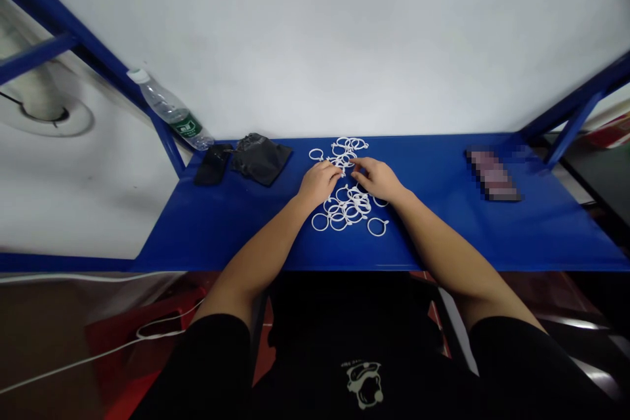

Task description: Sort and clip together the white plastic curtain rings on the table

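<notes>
A loose heap of white plastic rings lies on the blue table (433, 230), split into an upper cluster (347, 149) and a lower cluster (348, 205). My left hand (319, 184) rests over the middle of the heap, fingertips among the rings. Opposite it, my right hand (377, 180) reaches in from the right, its fingers at the upper cluster. The fingertips of the two hands nearly meet. Whether either hand pinches a ring is hidden. Apart from the heap, a single ring (377, 227) lies near the front.
A black phone (212, 165) and a black pouch (260, 159) lie at the table's back left. A plastic water bottle (172, 111) leans beyond them. A pixelated flat object (493, 174) lies at the right. A white wall backs the table, with blue metal frame bars (573, 121) at both ends.
</notes>
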The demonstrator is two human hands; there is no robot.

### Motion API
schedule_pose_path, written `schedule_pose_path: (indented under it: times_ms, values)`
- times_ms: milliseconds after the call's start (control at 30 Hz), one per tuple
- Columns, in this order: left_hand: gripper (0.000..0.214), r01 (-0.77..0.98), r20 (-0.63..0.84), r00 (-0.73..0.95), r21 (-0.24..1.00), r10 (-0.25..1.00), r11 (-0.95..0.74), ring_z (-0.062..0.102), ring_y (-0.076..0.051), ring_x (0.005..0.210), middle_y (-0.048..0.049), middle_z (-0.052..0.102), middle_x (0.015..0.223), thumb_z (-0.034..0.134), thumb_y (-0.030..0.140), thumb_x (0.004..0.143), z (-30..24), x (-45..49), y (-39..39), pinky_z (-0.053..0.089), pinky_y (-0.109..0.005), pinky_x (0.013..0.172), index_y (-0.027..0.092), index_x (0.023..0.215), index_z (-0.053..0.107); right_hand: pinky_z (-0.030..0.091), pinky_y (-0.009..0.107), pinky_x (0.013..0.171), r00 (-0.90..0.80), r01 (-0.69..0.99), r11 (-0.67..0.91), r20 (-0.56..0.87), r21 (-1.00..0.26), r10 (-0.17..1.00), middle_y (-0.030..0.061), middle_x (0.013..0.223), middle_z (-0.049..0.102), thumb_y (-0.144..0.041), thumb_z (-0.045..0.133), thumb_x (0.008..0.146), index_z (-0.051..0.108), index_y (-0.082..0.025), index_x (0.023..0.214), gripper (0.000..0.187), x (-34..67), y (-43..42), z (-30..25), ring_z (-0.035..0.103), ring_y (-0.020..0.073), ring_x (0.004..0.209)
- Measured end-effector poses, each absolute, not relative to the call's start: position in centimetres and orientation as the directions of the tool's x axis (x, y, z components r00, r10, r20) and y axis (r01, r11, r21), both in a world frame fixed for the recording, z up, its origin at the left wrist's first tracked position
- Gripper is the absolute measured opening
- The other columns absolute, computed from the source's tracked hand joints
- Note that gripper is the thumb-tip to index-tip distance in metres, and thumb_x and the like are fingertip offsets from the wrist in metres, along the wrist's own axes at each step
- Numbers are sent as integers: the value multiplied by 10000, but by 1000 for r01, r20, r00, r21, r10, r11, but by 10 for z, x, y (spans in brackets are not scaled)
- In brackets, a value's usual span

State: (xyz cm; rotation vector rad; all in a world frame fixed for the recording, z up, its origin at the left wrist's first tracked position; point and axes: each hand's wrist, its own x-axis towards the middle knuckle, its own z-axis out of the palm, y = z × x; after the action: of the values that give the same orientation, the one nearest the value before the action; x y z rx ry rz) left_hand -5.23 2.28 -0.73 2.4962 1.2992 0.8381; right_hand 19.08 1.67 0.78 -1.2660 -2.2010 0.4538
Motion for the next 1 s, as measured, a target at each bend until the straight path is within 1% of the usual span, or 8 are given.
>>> schedule_pose_path:
  times_ms: [133,300,500,600,733,833,900,1000]
  values:
    - [167,640,438,484,413,757,-648,717,-252,1104,-83,778,1128,668,170,1089,-8,-52,22,582,-414,1016,215,1123,825,579,419,931,-402,708,487,276,-512,873,143,1190,821,-281,616,1044,706,-159,1492,474,189,18,6,750,274,979]
    - [125,603,405,528,440,746,-665,735,-241,1059,-69,808,1099,704,198,1081,-10,-49,22,586,-418,991,226,1104,824,582,412,937,-412,755,471,228,-456,882,118,1153,831,-246,642,1021,800,-215,1340,357,186,18,6,760,290,1044]
    - [104,612,362,540,450,760,-650,740,-266,1121,-60,838,1177,758,262,1057,-8,-48,20,576,-465,1044,238,1133,825,570,383,910,-317,850,351,151,-394,937,111,1181,823,-263,662,1025,787,-237,1372,370,184,16,12,755,285,1051]
    - [116,627,333,532,464,779,-626,735,-280,1173,-61,839,1215,753,263,1056,-5,-47,18,564,-483,1085,240,1144,826,556,365,902,-272,883,293,111,-367,956,112,1212,816,-228,653,1021,796,-242,1332,343,185,15,17,748,282,1071]
    - [150,653,298,521,465,800,-598,717,-293,1252,-67,822,1304,741,281,1062,-2,-47,15,541,-507,1138,248,1183,824,534,354,876,-200,909,219,89,-355,976,111,1193,823,-243,643,1028,779,-238,1345,345,186,15,20,743,286,1063]
    - [228,690,262,498,459,827,-560,692,-313,1331,-83,792,1399,743,322,1067,0,-47,14,524,-540,1179,252,1273,810,514,349,843,-178,918,195,81,-345,981,114,1182,825,-272,623,1038,809,-240,1223,264,186,15,22,741,292,1067]
    - [315,709,240,480,460,843,-535,656,-330,1414,-100,743,1500,752,341,1064,0,-47,13,503,-561,1220,248,1363,781,501,342,820,-177,913,199,95,-355,980,114,1167,828,-293,603,1050,809,-242,1151,235,185,14,23,741,289,1055]
    - [434,724,220,461,467,860,-507,567,-350,1546,-126,634,1645,761,347,1059,-1,-46,12,467,-584,1271,237,1476,719,487,343,781,-130,900,172,132,-400,983,119,1071,836,-347,554,1087,769,-230,1194,267,186,13,24,742,293,962]
